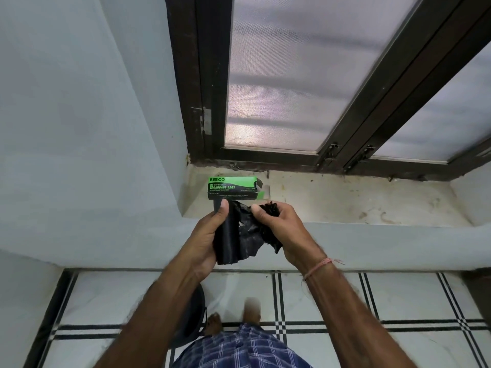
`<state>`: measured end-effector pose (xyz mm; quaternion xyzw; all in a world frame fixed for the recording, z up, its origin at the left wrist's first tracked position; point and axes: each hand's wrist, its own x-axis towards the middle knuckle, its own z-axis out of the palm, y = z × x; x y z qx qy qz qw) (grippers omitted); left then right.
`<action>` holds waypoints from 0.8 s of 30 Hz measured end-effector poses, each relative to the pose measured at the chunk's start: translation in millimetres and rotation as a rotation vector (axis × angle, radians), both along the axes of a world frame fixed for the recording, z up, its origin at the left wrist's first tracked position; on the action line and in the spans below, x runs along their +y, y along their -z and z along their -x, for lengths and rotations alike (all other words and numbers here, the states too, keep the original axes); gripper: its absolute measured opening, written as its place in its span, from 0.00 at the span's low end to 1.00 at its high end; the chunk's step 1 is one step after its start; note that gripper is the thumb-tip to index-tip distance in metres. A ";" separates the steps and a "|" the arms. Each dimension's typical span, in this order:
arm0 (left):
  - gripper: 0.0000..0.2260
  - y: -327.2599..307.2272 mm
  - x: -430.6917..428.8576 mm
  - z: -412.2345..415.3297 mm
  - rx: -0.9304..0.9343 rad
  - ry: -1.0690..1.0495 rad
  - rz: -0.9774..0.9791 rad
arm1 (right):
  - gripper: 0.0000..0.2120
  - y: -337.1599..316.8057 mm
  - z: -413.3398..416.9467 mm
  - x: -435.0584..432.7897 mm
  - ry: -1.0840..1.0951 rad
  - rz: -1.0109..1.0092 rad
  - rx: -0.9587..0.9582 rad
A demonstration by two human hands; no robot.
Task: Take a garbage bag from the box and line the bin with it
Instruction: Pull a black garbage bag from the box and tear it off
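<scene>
Beside the sill's box [233,188], both hands' fingers [261,208] clamp a black garbage bag [240,233].

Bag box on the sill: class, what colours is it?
Green and black, with pale lettering; the box shows best in the head view.

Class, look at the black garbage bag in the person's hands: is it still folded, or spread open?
Partly unfolded. The left hand grips the garbage bag where it is still a flat folded strip; the right hand pulls loose, crumpled plastic away.

Frosted window [305,75] above stained sill [345,197]; tiled floor [398,296].
</scene>
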<state>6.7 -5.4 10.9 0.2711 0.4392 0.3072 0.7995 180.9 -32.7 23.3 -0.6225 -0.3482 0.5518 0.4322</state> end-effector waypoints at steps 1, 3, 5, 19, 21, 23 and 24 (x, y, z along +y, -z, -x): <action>0.24 0.5 -0.2 -0.3 0.001 0.006 -0.001 | 0.09 0.1 -0.5 0.0 0.010 0.011 0.001; 0.24 1.0 -0.4 -1.1 0.017 0.006 -0.014 | 0.10 3.6 -2.6 0.3 0.020 0.031 -0.028; 0.24 3.3 -0.2 -2.2 0.028 -0.005 -0.036 | 0.09 8.4 -4.9 1.1 0.049 0.045 -0.046; 0.23 4.2 -2.3 -11.7 0.077 0.025 -0.172 | 0.16 1.5 -17.6 -8.1 -0.122 0.000 0.043; 0.22 3.8 -3.2 -14.2 0.091 0.031 -0.183 | 0.14 2.9 -20.3 -8.4 -0.136 0.027 0.023; 0.22 3.2 -4.0 -17.3 0.101 0.043 -0.185 | 0.13 4.5 -24.5 -9.1 -0.141 0.059 0.014; 0.22 2.6 -4.3 -18.8 0.106 0.047 -0.183 | 0.13 4.7 -26.6 -9.3 -0.140 0.075 0.015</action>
